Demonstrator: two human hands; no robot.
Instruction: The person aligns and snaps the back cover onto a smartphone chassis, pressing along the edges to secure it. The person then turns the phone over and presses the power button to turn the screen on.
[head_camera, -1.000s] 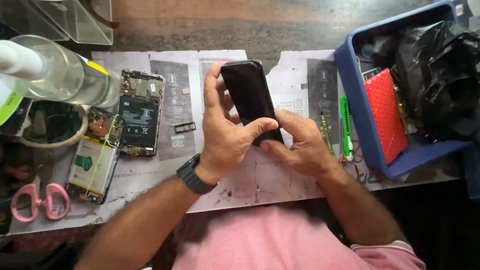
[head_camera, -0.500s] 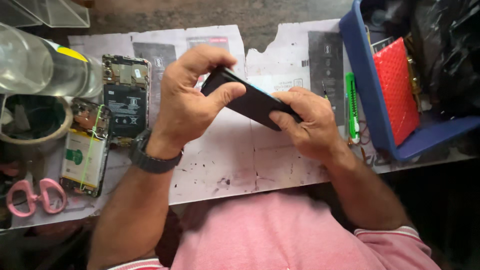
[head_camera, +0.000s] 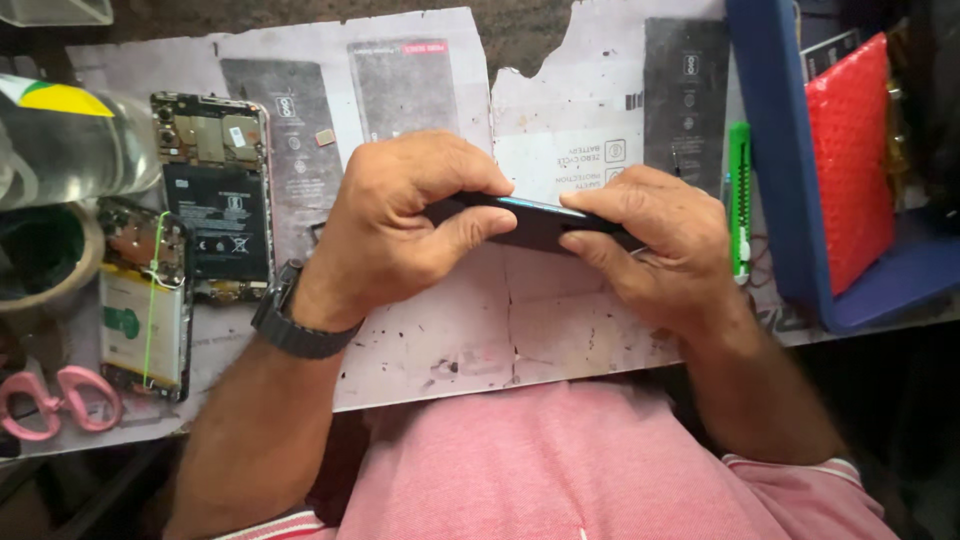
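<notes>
I hold a black smartphone edge-on between both hands above the paper-covered table. My left hand, with a black wristwatch, wraps its left end, thumb underneath. My right hand pinches its right end with fingers on top and thumb below. Only the phone's thin side shows; its ends are hidden by my fingers.
Two opened phones with bare circuit boards and batteries lie at the left. Pink scissors, a clear bottle and a tape roll sit further left. A green utility knife lies beside a blue bin holding a red bubble pouch.
The phone went from lying face-up in my hands to turned edge-on and level. Both hands shifted to grip its ends, and the view has moved closer.
</notes>
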